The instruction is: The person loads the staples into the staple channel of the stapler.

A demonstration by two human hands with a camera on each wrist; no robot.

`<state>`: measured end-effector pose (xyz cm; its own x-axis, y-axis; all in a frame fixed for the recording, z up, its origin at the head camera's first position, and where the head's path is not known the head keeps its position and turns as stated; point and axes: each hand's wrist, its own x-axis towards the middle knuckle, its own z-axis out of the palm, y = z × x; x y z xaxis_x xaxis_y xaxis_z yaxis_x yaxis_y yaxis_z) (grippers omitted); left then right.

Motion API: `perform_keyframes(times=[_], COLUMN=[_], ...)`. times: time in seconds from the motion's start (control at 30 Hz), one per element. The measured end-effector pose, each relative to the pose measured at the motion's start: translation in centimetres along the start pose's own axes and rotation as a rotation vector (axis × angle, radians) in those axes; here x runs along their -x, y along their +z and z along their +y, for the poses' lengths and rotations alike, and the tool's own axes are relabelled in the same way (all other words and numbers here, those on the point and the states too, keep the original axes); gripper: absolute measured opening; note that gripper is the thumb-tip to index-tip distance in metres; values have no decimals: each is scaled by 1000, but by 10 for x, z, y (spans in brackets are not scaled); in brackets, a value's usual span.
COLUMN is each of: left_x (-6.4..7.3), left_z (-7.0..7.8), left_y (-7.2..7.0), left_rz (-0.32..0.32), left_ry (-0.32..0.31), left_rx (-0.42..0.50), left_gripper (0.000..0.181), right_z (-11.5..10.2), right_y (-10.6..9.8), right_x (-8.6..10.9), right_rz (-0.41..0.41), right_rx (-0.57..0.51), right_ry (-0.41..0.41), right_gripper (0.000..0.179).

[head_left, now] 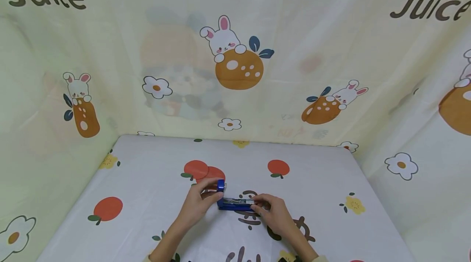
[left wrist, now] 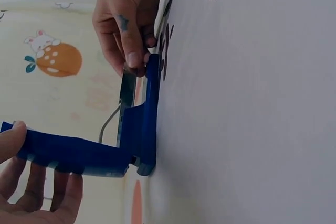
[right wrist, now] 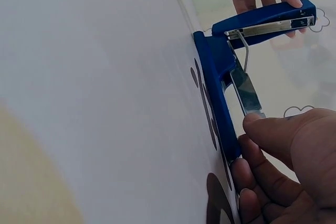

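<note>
A blue stapler (head_left: 235, 208) rests on the table with its top arm swung up at nearly a right angle to the base. My left hand (head_left: 196, 202) holds that raised arm (left wrist: 73, 153) between thumb and fingers. At the other end, my right hand (head_left: 274, 213) pinches the front end of the metal magazine (right wrist: 245, 90), thumb on top and fingers by the base. A bent wire rod (left wrist: 107, 123) links the raised arm to the magazine. In the right wrist view the metal strip (right wrist: 275, 27) under the raised arm shows.
A white cloth (head_left: 147, 180) printed with fruit, flowers and dark lettering covers the table. Pale curtains (head_left: 294, 49) with rabbit and orange prints hang behind it and at both sides.
</note>
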<state>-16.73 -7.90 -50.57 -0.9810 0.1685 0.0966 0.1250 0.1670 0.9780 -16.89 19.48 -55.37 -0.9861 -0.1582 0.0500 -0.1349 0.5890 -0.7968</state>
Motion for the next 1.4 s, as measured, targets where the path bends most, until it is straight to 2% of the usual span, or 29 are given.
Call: perform_keyframes(times=[0.5,0.83,1.23,1.4], left_x=[-1,-3,-5,-6], left_z=[1,-3,-1,-2], left_y=[5,9,14,15], left_rz=[5,-22,-25,-30], left_ry=[2,-5,51,56], left_rx=[-36,-88,-83,-91], left_gripper=[39,40,40,40], right_z=[1,0,0,-1], right_y=[0,0,-1,0], right_x=[0,0,0,0], right_rz=[0,2,4,13], right_rx=[-13,-8,-2,6], right_ry=[-15,-11,-16,-12], right_gripper=[16,16,17,17])
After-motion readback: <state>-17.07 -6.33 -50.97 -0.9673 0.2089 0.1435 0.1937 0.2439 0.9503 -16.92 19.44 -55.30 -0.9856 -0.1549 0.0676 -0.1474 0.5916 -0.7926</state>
